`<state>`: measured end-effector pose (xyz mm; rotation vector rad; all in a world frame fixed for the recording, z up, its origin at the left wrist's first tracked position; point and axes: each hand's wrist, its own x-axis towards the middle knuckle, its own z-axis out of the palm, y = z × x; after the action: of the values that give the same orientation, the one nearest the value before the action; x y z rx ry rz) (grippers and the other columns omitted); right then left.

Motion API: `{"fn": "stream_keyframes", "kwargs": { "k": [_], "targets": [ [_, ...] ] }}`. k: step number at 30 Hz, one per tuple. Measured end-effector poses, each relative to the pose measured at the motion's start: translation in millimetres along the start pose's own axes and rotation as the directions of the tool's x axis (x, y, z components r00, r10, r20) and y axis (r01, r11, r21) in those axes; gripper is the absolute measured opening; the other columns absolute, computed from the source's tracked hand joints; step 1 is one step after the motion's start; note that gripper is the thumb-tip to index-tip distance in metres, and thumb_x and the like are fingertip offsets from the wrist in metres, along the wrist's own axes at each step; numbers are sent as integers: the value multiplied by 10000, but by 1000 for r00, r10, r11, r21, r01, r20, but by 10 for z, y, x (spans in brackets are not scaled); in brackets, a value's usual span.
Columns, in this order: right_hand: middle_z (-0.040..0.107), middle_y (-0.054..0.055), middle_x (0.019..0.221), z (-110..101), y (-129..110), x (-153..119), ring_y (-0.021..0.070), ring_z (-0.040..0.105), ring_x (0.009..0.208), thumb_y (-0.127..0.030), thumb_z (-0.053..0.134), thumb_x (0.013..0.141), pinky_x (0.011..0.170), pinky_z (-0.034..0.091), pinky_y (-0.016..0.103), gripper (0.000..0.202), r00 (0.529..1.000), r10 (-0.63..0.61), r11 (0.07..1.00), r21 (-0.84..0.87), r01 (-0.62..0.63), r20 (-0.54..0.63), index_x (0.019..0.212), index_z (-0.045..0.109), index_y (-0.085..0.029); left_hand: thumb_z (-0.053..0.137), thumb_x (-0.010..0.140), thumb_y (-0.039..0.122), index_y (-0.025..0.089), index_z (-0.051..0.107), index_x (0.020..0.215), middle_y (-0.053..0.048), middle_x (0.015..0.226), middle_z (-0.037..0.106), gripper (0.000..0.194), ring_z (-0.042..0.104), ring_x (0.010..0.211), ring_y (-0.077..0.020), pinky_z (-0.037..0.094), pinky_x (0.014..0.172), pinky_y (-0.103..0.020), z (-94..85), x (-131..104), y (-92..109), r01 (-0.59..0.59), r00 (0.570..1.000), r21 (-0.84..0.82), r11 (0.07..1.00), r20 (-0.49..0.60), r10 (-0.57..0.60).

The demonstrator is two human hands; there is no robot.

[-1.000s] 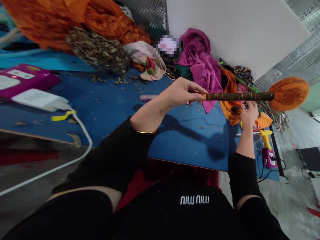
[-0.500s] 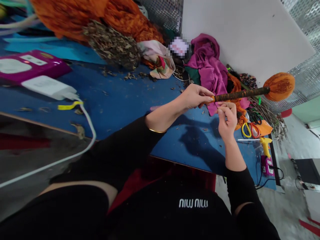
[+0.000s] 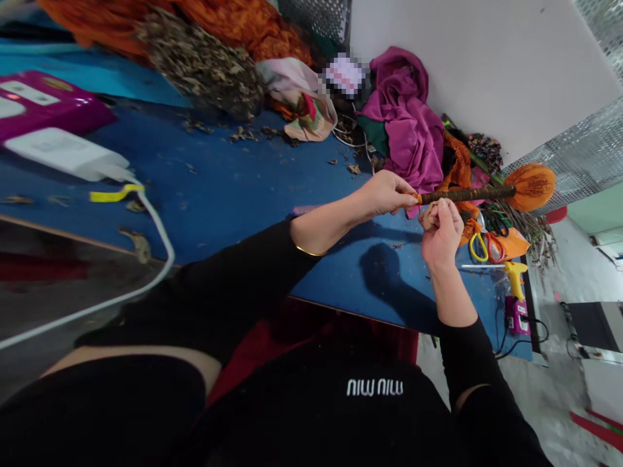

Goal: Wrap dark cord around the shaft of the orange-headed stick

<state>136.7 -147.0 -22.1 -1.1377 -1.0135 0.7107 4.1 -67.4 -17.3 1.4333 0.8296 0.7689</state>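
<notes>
My left hand point(image 3: 389, 194) is closed around the near end of a dark brown-wrapped stick point(image 3: 467, 194) with orange streaks. A rounded orange cloth-covered head point(image 3: 529, 187) caps its far end. The stick is held up above the table, pointing right and slightly upward. Just under the stick, close to my left hand, my right hand point(image 3: 442, 235) has its fingers curled and pinched together. Whatever lies in that pinch is too small or hidden to make out. Behind both hands is a crumpled magenta cloth point(image 3: 406, 123).
On the blue table point(image 3: 219, 175) lie dried leaves point(image 3: 204, 68), orange cloth point(image 3: 243, 29), and a purple power strip point(image 3: 53, 107) with a white plug and cable. To the right are scissors point(image 3: 479, 248), a yellow glue gun point(image 3: 514, 277) and bundled twigs point(image 3: 540, 240). A white board point(image 3: 467, 65) stands behind.
The stick's orange head has shifted left and a little down in view. My right hand has risen closer to the stick with its fingers more curled. The left hand keeps its grip.
</notes>
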Motion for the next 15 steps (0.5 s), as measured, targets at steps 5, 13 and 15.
{"fn": "stream_keyframes", "kwargs": {
  "k": [5, 13, 15],
  "targets": [
    [295, -83, 596, 17, -98, -127, 65, 242, 508, -710, 678, 874, 510, 270, 270, 573, 995, -98, 992, -78, 98, 2, 671, 417, -242, 729, 805, 85, 109, 851, 872, 9, 584, 681, 141, 441, 426, -50, 357, 453, -200, 73, 51, -86, -40, 998, 17, 999, -49, 41],
    [424, -59, 606, -64, -146, -46, 99, 483, 552, -625, 683, 921, 612, 490, 282, 455, 980, -191, 981, -37, 193, 46, 713, 525, -252, 750, 830, 240, 185, 888, 1001, -28, 794, 814, 227, 633, 647, -136, 407, 591, -251, 72, 20, -101, -103, 987, 441, 892, -67, 147],
    [552, -30, 668, -100, -148, -13, 136, 624, 698, -567, 683, 937, 824, 594, 336, 378, 969, -241, 969, -43, 243, 57, 741, 591, -256, 746, 845, 254, 214, 890, 1027, -17, 822, 821, 235, 653, 692, -146, 396, 610, -260, 72, -11, -74, -95, 990, 501, 860, -44, 134]
  ]
}}
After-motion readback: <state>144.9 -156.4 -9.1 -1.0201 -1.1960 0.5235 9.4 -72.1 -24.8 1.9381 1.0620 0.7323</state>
